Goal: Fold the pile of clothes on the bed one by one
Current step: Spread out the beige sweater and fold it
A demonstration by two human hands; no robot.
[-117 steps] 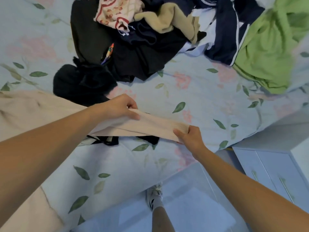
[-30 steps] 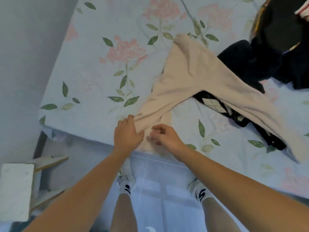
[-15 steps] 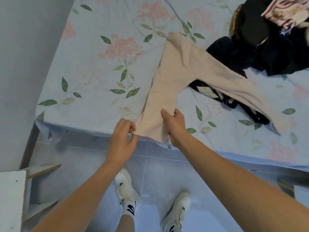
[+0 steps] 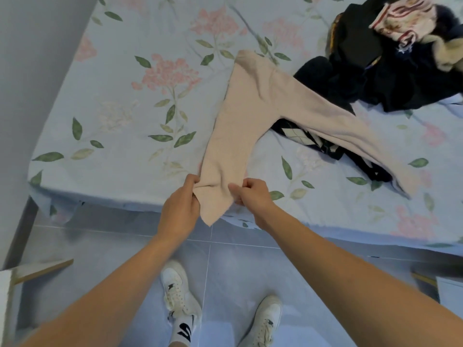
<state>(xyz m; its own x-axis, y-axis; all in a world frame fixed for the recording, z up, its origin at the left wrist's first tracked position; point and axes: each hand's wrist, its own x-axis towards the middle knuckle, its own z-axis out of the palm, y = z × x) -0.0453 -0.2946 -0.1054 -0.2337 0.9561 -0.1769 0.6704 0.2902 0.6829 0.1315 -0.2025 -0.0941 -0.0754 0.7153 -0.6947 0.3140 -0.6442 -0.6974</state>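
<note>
Both hands are on the same end of the pink trousers [image 4: 253, 113]: the left hand [image 4: 181, 201] pinches one edge of the near leg end, fingers curled round the cloth, and the right hand [image 4: 253, 194] pinches the other edge, so the fabric bunches between them and its tip hangs past the bed [image 4: 105, 101] edge over the floor [image 4: 225, 266]. Holding both corners like this looks like a way to square up the hem before laying one leg on the other. From the grip the leg runs up the flowered sheet to the waist, and there the second leg branches off to the right, lying flat across a dark checked garment [image 4: 304, 137]. Beyond that, at the far right, sits the pile of clothes [image 4: 390, 58], dark pieces with a cream and red one on top, well apart from the hands and waiting its turn. The folding of this piece seems barely begun, legs not yet brought together. White shoes [image 4: 180, 294] stand on the tiles below.
</note>
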